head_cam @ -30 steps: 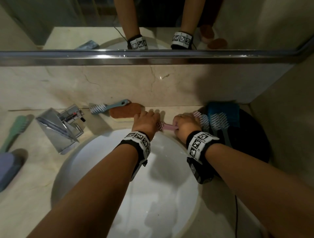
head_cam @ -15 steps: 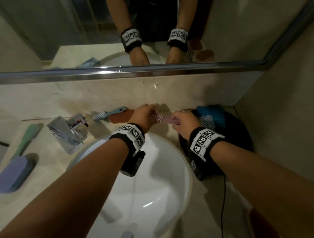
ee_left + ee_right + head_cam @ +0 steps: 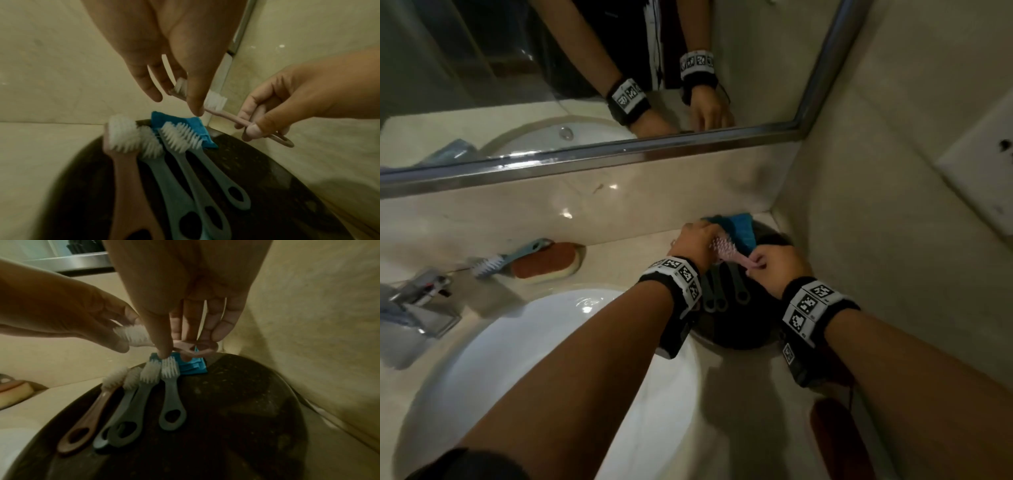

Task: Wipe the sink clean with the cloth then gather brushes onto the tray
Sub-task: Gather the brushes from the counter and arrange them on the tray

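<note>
A pink brush (image 3: 727, 253) hangs over the dark round tray (image 3: 739, 334) in the counter's right corner. My left hand (image 3: 698, 240) pinches its white bristle head (image 3: 216, 101), and my right hand (image 3: 768, 263) pinches its handle (image 3: 242, 121) near the ring end. Several brushes (image 3: 180, 170), one pink-brown and the rest teal, lie side by side on the tray (image 3: 236, 418) below. Their bristles point to the folded blue cloth (image 3: 195, 125) at the tray's far rim. The white sink (image 3: 551, 359) lies to the left, under my left forearm.
On the counter behind the sink lie a teal-handled brush (image 3: 506, 258) and an orange sponge (image 3: 544, 263). The chrome faucet (image 3: 417, 301) stands at the far left. Walls close off the tray's right and far sides, with a mirror above.
Both hands have carried the pink brush from behind the sink rightward and out over the tray. My view has swung right and down with them.
</note>
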`<state>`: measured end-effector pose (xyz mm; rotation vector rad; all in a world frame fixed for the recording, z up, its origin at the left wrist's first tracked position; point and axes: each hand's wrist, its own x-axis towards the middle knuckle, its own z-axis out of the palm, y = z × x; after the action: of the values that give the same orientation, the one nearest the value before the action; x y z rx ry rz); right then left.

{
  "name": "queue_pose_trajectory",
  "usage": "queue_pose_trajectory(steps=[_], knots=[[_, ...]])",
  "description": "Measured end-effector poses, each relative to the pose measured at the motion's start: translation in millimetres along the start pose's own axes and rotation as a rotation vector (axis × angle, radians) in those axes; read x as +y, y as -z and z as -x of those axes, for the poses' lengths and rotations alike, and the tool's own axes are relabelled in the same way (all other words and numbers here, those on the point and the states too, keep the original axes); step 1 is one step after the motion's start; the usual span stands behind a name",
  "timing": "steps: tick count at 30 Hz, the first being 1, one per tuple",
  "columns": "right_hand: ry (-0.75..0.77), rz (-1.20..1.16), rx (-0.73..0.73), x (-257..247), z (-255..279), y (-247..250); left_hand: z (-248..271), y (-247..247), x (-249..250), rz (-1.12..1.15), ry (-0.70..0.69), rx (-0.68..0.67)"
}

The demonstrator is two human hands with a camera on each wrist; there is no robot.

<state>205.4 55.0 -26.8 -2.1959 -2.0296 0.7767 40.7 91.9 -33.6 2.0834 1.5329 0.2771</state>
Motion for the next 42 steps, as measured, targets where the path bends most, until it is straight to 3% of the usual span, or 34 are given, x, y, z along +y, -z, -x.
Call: queue_pose_trajectory(steps=[4, 13, 17, 21, 25, 33, 39, 42], knots=[[-0.033, 0.008, -0.014, 19.9, -4.3, 0.5, -28.3, -16.1, 10.3, -0.006, -0.005, -0.082], [-0.149, -0.033, -0.007, 27.5, -29.4, -13.5, -58.4, -43.7, 12.4, -0.033, -0.025, -0.1], [-0.178, -0.056, -0.045, 25.1, -37.1, -23.3, -62.4, -44.2, 9.0, -0.085, -0.059, -0.212], [-0.207, -0.072, -0.017, 24.3, -37.2, -25.9, -62.9, -45.9, 9.4, -0.112, -0.037, -0.177], [-0.2, -0.069, -0.102, 24.2, -37.0, -28.2, -61.8, -42.7, 11.2, -0.153, -0.004, -0.31], [-0.121, -0.012, -0.114, 13.5, -18.1, -16.1, -28.2, -34.7, 9.6, -0.183, 0.034, -0.255], [-0.009, 0.01, -0.063, -18.8, 12.6, 12.4, 25.9, -0.8, 6.2, -0.141, 0.225, -0.11], [0.084, 0.158, -0.096, -44.0, 33.7, 25.4, 61.2, 21.7, 2.1, -0.148, 0.267, -0.056]])
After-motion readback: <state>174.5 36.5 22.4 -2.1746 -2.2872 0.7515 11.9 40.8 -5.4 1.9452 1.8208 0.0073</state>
